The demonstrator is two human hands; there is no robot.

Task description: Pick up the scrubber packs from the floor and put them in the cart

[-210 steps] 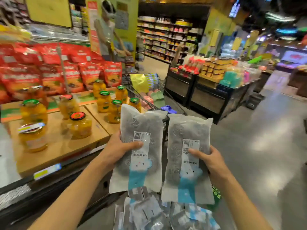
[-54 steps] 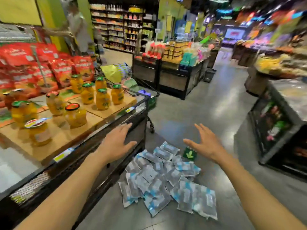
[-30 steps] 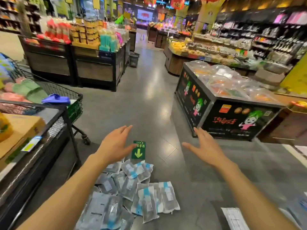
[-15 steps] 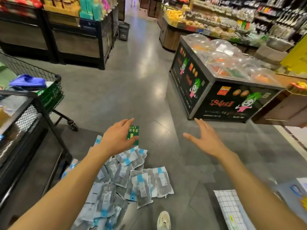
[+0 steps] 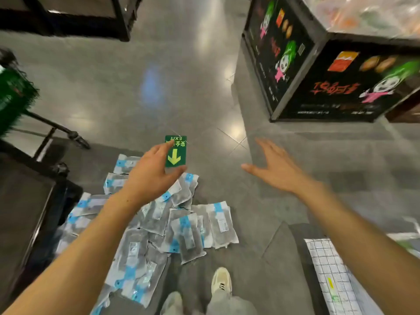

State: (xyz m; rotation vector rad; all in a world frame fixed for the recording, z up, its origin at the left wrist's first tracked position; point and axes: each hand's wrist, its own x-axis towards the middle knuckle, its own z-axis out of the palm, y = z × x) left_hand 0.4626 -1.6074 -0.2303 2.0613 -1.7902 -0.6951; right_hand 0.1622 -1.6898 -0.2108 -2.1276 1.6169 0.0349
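Scrubber packs [image 5: 191, 233] lie flat, long axes pointing variously; both hands' fingers [image 5: 159, 151] hover released.

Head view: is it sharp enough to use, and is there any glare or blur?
Head view: motion blur smears the edges, worst on the display stand and green cart; ceiling lights glare off the glossy floor; wide-angle bending at the borders; packs and both hands stay readable.

- Scrubber packs [image 5: 181, 226] lie heaped on the floor [image 5: 127, 87], before the shoe [image 5: 221, 280].
- Exit sticker [image 5: 176, 151] lies just beyond the heap.
- Display bin [image 5: 318, 71] stands far right.
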